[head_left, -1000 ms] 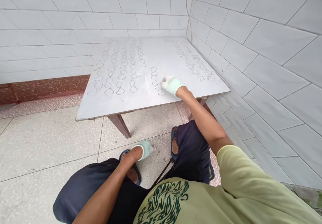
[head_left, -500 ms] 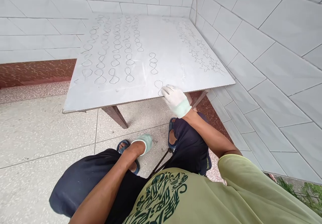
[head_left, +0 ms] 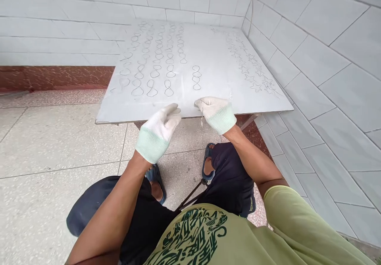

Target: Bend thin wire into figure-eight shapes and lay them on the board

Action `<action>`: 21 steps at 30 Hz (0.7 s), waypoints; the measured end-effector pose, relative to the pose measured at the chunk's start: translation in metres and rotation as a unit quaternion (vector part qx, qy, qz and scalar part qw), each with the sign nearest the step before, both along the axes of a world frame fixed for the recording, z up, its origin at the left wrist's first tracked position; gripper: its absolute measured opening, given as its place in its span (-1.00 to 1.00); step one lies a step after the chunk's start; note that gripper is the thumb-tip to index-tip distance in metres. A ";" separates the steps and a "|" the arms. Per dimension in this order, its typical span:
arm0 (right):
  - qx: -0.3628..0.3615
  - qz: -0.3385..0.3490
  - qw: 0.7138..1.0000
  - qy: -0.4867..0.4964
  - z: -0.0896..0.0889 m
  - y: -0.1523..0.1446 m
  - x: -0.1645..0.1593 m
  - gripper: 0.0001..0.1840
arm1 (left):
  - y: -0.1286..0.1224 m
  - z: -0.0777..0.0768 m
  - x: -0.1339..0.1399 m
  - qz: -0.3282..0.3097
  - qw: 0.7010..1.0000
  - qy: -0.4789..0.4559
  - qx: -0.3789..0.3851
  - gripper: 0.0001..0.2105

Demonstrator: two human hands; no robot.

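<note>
My right hand [head_left: 216, 113], in a white knit glove with a pale green cuff, pinches a thin bent wire loop [head_left: 202, 118] just above the table's front edge. Part of the loop dangles below the fingers, and the glove hides the rest. To its left, my left hand [head_left: 159, 130], gloved alike, is raised at the same edge with fingers stretched and thumb apart, nothing visible in it. Beyond the hands, a short column of wire figure-eights [head_left: 197, 86] lies on the white tabletop [head_left: 211, 58].
Rows of more wire figure-eights [head_left: 152, 91] cover the table's left half. Star-shaped wires [head_left: 256, 87] cluster along its right side. Tiled walls [head_left: 321, 58] meet behind and to the right. A wooden table leg [head_left: 250, 121] stands below, on a speckled floor [head_left: 53, 138].
My left hand has risen from down between my legs to the table edge. My right hand has picked the nearest wire loop up off the tabletop. The view has shifted left.
</note>
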State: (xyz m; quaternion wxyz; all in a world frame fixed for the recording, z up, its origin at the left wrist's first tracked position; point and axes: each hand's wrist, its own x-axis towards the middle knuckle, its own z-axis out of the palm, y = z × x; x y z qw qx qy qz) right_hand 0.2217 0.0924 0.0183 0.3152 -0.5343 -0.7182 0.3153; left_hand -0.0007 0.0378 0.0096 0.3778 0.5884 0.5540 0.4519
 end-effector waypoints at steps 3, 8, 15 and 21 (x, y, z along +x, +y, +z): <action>0.100 -0.043 0.993 -0.046 0.013 0.011 -0.021 -0.49 | -0.005 0.017 -0.002 -0.029 0.998 -0.048 0.000 -0.45; 0.167 -0.019 0.980 -0.104 0.017 0.024 -0.054 -0.45 | 0.007 0.009 -0.014 -0.002 0.996 -0.084 -0.028 -0.49; 0.105 0.073 0.987 -0.096 0.012 0.032 -0.072 -0.50 | 0.016 -0.010 -0.038 0.021 0.992 -0.123 -0.035 -0.54; 0.121 0.209 0.963 -0.115 -0.009 0.036 -0.072 -0.49 | 0.021 -0.027 -0.046 0.018 0.990 -0.126 -0.061 -0.70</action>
